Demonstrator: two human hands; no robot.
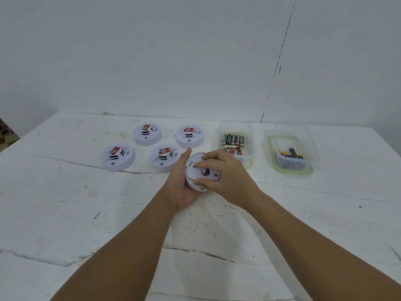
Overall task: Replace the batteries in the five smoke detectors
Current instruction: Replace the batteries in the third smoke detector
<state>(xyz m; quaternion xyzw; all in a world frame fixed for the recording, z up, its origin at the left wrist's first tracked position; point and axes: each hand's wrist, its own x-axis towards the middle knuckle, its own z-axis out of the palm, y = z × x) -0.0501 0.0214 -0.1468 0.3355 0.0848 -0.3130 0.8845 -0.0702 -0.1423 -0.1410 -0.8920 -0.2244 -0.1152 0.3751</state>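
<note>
Left hand (183,187): it cups the held detector (196,172) from below and from the left. The thumb goes up along the rim.
Right hand (225,174): it lies on the back of the held detector. The fingers (200,165) are bent over the top and the thumb presses the near edge.
Held detector: it is white and round, tipped up so its back faces the camera. A small dark opening (205,171) shows between the fingers.
Other detectors: four sit on the table (65,203) to the left, two far (147,134) (189,136) and two near (117,157) (164,157). Each has a red sticker on top.
Left box (235,142): clear, just behind the right hand, with green and red batteries (233,140) inside.
Right box (291,151): clear with a green rim, further right, with dark and yellow batteries (291,156) inside.
</note>
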